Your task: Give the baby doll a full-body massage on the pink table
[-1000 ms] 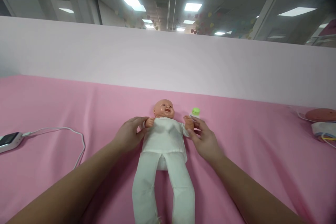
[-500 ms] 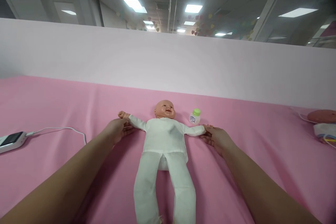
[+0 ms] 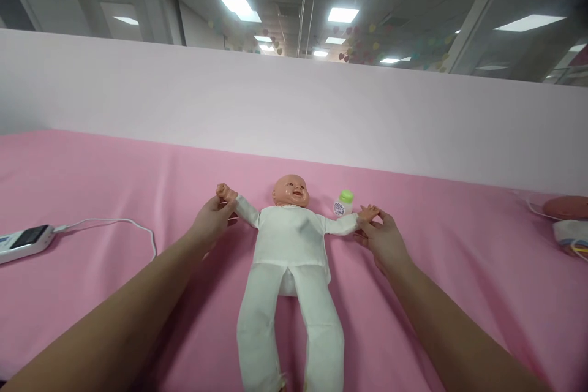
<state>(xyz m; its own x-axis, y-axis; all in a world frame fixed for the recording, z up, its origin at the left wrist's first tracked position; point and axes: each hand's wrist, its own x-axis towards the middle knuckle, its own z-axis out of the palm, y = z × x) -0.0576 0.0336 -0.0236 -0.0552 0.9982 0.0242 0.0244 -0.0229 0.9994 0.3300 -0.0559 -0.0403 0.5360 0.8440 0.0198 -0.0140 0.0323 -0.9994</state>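
Observation:
A baby doll [image 3: 293, 239] in a white cloth top and trousers lies on its back, head toward the far wall, arms spread out. My left hand [image 3: 214, 218] is closed around the wrist of the doll's arm on the left, its small fist sticking out above my fingers. On the other side, my right hand [image 3: 383, 236] grips the doll's other wrist, thumb near the doll's open palm. Just beyond that arm stands a small clear bottle [image 3: 343, 203] with a green cap and a printed label. The doll's feet run out of view at the bottom.
Pink cloth [image 3: 184, 331] covers the table, up to a low white wall [image 3: 294, 110] at the back. At the left lies a white handheld device [image 3: 27, 242] with a dark screen and a white cable [image 3: 114, 220]. A brownish rounded object [image 3: 565, 207] sits at the right edge.
Both doll hands have been raised a little; the left one has moved up and inward with my left hand. More of the doll's right-side hand now shows. The camera view has shifted slightly.

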